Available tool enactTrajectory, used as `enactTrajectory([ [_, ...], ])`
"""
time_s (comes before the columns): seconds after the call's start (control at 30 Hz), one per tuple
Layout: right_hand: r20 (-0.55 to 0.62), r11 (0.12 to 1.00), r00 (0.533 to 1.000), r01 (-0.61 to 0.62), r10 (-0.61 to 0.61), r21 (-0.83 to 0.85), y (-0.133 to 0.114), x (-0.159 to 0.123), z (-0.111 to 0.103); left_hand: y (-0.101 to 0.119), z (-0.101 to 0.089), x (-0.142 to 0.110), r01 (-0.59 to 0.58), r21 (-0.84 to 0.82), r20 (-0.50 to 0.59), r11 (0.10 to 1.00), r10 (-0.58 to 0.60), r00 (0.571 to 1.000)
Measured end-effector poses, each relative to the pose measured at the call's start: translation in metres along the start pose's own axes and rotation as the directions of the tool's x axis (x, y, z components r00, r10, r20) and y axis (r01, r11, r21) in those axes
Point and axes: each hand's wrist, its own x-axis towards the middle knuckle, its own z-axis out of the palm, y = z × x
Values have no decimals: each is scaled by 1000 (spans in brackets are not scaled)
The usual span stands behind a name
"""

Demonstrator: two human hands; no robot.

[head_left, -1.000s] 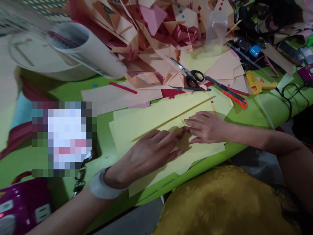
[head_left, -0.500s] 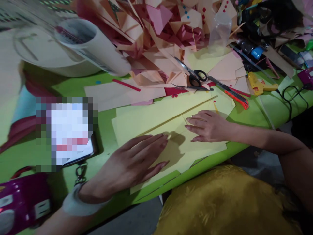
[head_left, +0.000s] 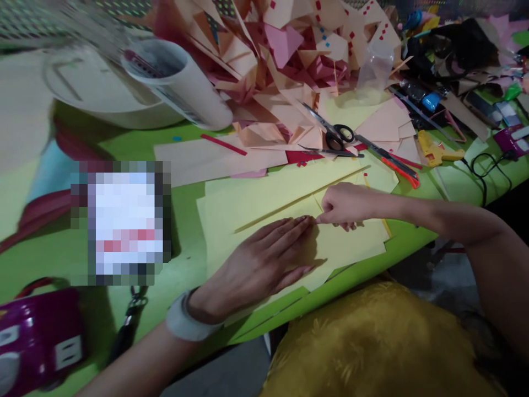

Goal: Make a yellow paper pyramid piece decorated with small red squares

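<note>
Several sheets of yellow paper [head_left: 264, 204] lie overlapping on the green table, with a narrow raised strip or fold [head_left: 297, 201] running slantwise across them. My left hand [head_left: 268, 259] is spread flat on the lower yellow sheet, fingers together and thumb apart, holding nothing. Just right of its fingertips is my right hand [head_left: 351, 204], its fingers curled in. One digit of that hand points at the paper beside the left fingertips; I see nothing inside the curled fingers.
Beyond the sheets lie scissors [head_left: 336, 135], an orange-handled cutter knife [head_left: 400, 171] and a yellow glue gun [head_left: 438, 150]. Folded peach and pink paper [head_left: 285, 49] is heaped at the back. A leaning white cup [head_left: 185, 88], a blurred-out screen [head_left: 124, 220] and a purple device [head_left: 45, 336] are leftward.
My right hand has gone from fingers spread flat to curled, close to the left fingertips. My left hand has slid right over the paper. The camera view has shifted slightly.
</note>
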Motion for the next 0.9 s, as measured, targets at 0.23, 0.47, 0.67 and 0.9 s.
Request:
enactTrajectory([
  [0.23, 78, 982, 995, -76, 64, 173, 13, 1, -4, 1, -2, 1, 40, -45, 12, 998, -39, 999],
  [0.47, -202, 999, 979, 17, -9, 36, 22, -17, -9, -2, -4, 2, 22, -21, 24, 1000, -22, 999],
  [0.67, -416, 666, 741, 57, -528, -744, 24, -4, -1, -6, -13, 6, 23, -11, 13, 1000, -23, 1000],
  [0.9, -217, 293, 521, 66, -826, -954, 45, 12, 3, -24, -42, 29, 532, -195, -124, 824, -559, 820],
])
